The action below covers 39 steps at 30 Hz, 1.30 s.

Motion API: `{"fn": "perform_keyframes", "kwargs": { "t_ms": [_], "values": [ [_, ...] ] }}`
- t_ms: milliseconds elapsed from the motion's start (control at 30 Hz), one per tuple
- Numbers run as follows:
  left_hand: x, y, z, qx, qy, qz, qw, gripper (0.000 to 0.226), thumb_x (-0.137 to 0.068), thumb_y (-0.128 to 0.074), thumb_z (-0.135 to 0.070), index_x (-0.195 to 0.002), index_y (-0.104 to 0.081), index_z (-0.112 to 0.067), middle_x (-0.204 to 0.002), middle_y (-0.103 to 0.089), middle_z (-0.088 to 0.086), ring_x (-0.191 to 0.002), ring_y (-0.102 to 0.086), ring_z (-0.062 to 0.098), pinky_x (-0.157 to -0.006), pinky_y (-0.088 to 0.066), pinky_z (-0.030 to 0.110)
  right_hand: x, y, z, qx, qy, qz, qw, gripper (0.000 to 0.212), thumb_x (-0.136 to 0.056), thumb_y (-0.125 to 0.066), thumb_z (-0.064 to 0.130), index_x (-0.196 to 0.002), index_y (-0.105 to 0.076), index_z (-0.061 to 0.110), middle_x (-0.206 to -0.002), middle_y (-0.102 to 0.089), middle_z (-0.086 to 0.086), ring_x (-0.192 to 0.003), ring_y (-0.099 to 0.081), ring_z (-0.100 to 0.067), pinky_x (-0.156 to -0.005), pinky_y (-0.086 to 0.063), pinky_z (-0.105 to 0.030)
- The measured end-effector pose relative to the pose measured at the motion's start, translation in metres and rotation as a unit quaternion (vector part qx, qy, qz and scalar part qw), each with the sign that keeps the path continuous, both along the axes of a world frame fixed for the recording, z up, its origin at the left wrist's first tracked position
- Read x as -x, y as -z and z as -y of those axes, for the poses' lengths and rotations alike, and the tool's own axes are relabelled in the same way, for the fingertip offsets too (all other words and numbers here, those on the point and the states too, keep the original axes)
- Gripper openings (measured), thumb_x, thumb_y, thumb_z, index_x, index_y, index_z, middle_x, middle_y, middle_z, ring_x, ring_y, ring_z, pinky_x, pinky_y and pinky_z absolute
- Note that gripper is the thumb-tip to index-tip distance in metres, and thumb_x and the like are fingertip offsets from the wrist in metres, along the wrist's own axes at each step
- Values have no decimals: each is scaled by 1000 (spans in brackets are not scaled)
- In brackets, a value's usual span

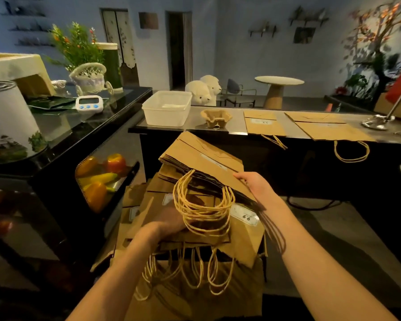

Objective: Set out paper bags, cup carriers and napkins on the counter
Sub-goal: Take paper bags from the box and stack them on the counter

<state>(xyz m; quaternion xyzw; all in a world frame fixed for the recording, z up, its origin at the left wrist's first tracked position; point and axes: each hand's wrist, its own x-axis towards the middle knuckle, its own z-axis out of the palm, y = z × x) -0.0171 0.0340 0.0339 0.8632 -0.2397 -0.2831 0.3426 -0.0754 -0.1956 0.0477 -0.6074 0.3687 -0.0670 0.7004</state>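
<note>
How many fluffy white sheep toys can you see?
2. The nearer sheep stands just past the counter, right of the plastic tub. The second sheep is behind it, partly hidden. The counter could hide more.

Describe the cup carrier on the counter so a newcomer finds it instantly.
Look along the long grey counter straight ahead. Between the white rectangular plastic tub and the flat brown paper bags sits a small moulded brown pulp cup carrier. It alone has raised cupped hollows.
</note>
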Motion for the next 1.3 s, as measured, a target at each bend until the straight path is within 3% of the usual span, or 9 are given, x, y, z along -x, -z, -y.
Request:
{"fn": "perform_keyframes", "kwargs": {
  "t_ms": [133,267,400,567,700,867,967,1133,1300],
  "values": [
    [12,-9,5,-7,-10,12,1000,50,-103,-58,-31,-146,-43,-12,-137,-48,-3,-141,-42,22,-100,-34,19,-6,-1,-5,-28,-2,14,1000,37,-92,-64,23,-122,-61,2,-94,-73,-14,-72,-74,-25,-72,-57,-37],
    [-29,27,-20,100,-198,64,973,50,-89,-73,-34,-132,-57,-13,-140,-57,14,-129,-52,33,-108,-42,39,-29,37,4,-28,14,-20,999,73,-63,-79,29,-130,-57,9,-119,-66,-17,-107,-65,-35,-98,-52,-48],
    [-53,47,-43,12,-192,198,961,44,-96,-66,-40,-134,-56,-19,-137,-52,10,-124,-52,31,-100,-44,41,-13,24,-40,16,-1,-35,999,31,-96,-64,14,-126,-55,14,-110,-63,-11,-105,-61,-30,-88,-51,-41],
    [-64,54,-54,147,-230,148,950,44,-93,-72,-10,-134,-56,-9,-133,-61,9,-127,-56,27,-102,-47,34,-25,38,-52,68,6,-27,997,23,-100,-58,11,-123,-54,16,-96,-60,-3,-87,-58,-21,-66,-47,-33],
    [-75,53,-60,256,-273,53,926,35,-97,-64,-4,-131,-55,-3,-130,-62,15,-123,-59,30,-102,-50,38,-31,39,-63,69,19,-28,997,14,-100,-58,10,-113,-56,15,-107,-62,-7,-99,-59,-26,-86,-53,-43],
    [-81,54,-69,275,-264,3,925,41,-96,-68,-8,-135,-56,-2,-127,-65,16,-118,-63,30,-102,-53,47,-36,37,-68,71,28,-28,997,11,-98,-59,4,-97,-59,15,-101,-62,-8,-89,-56,-20,-92,-50,-41],
    [-83,55,-74,298,-259,-35,918,39,-96,-66,-6,-134,-57,-3,-122,-67,14,-106,-66,23,-83,-57,33,-39,34,-67,77,37,-37,996,10,-97,-58,0,-101,-58,9,-96,-58,-6,-83,-50,-17,-86,-46,-38],
    [-85,51,-76,326,-273,-87,901,34,-98,-64,-6,-132,-61,-3,-115,-71,17,-103,-69,29,-79,-57,34,-42,26,-70,77,39,-56,995,19,-96,-58,-1,-113,-56,7,-97,-54,-8,-102,-47,-25,-85,-43,-37],
    [-85,42,-73,342,-296,-141,881,23,-106,-54,-20,-104,-73,-6,-81,-75,6,-80,-69,19,-70,-52,30,-43,26,-65,87,47,-59,993,25,-96,-57,2,-121,-57,7,-92,-56,-6,-82,-50,-18,-74,-42,-35]
  ]
}}
